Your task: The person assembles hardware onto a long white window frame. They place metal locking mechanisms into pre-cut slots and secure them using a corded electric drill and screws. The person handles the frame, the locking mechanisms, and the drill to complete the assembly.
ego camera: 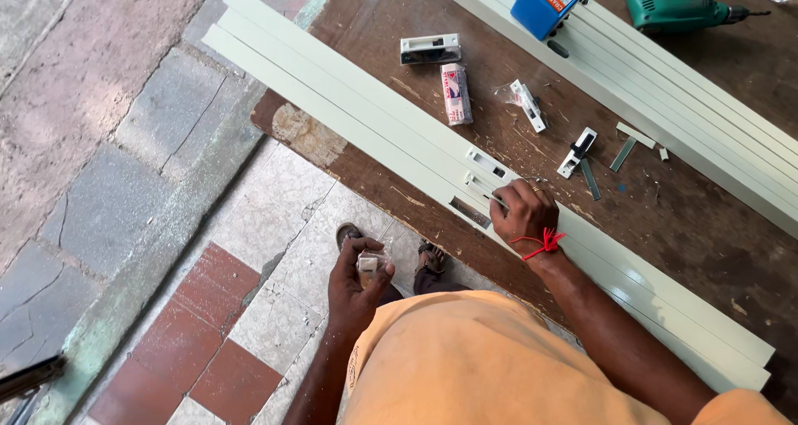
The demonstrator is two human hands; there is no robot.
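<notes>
Risk sat at the right hand [522, 216], pinched on a thin tool at the cutout in the pale frame strip [399, 138] on the worktop [665, 217]; a slip could scratch it. Left hand [356, 280] clutched a small packet [367, 267], likely to drop.

Small item in left hand [359, 277] mostly hidden by fingers, kind unclear. Green drill [675, 6] and blue box [546, 1] cut by top edge. Frame profile [399, 134] ends out of view.
</notes>
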